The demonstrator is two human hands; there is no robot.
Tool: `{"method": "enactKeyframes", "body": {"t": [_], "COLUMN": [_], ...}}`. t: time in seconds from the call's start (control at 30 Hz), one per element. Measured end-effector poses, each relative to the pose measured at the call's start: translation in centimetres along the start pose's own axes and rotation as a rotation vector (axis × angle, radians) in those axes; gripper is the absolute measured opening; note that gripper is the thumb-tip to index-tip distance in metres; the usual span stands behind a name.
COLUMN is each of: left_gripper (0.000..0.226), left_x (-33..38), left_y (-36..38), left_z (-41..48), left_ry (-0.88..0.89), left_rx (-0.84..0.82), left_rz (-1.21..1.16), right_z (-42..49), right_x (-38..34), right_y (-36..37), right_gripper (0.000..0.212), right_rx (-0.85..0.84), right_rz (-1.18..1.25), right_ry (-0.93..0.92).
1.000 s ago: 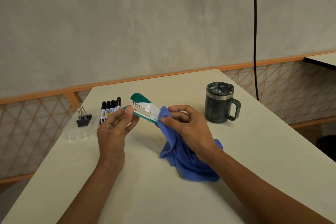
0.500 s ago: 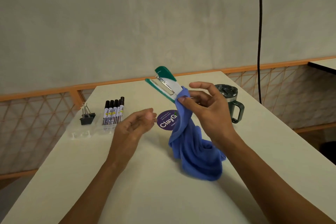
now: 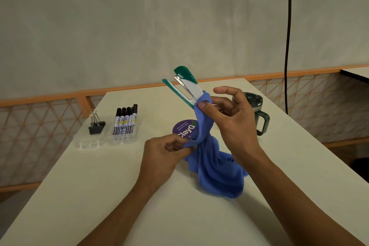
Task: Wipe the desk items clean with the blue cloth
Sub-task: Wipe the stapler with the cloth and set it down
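A green and white stapler point(image 3: 185, 85) is lifted above the desk, its jaws pointing up and to the left. My right hand point(image 3: 229, 114) pinches its rear end through the top of the blue cloth point(image 3: 215, 162), thumb pressed on the fabric, the other fingers spread. The cloth hangs down from there and piles on the desk. My left hand point(image 3: 165, 150) grips a fold of the cloth lower down, just above the desktop.
A purple round sticker point(image 3: 182, 129) lies on the cream desk point(image 3: 99, 185) behind the cloth. Several black markers point(image 3: 125, 121) and a black binder clip point(image 3: 96, 126) sit in clear trays at left. A dark green lidded mug point(image 3: 257, 114) stands at right. A black cable point(image 3: 287, 36) hangs behind.
My right hand raised the stapler with the cloth off the desk. My left hand let go of the stapler, dropped, then took hold of the hanging cloth.
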State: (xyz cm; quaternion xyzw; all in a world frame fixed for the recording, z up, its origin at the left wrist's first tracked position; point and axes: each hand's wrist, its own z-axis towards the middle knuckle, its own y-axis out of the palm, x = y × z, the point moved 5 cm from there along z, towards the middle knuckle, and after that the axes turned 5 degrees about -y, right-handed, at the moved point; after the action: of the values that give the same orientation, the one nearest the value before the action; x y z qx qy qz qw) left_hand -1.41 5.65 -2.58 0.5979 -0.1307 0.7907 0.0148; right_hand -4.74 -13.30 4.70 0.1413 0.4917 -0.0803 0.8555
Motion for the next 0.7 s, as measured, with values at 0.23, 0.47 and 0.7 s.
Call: {"method": "enactKeyframes", "body": {"t": [0.23,0.47,0.7], "left_gripper": [0.018,0.023,0.02], "left_x": [-0.1,-0.5,0.2], "left_y": [-1.5,-2.6,-3.5], "left_z": [0.6,1.1,1.0], "left_ry": [-0.013,0.021,-0.023], "left_rx": [0.095,-0.001,0.116], "left_rz": [-0.016,0.078,0.047], "right_z": [0.6,0.6,1.0], "right_x": [0.9,1.9,2.0], "right_y": [-0.6,-0.6,-1.1], "right_gripper": [0.048,0.049,0.053], "right_rx": [-0.031,-0.115,-0.158], "right_rz": [-0.049,-0.039,-0.091], "right_ry": [0.035,0.088,0.054]}}
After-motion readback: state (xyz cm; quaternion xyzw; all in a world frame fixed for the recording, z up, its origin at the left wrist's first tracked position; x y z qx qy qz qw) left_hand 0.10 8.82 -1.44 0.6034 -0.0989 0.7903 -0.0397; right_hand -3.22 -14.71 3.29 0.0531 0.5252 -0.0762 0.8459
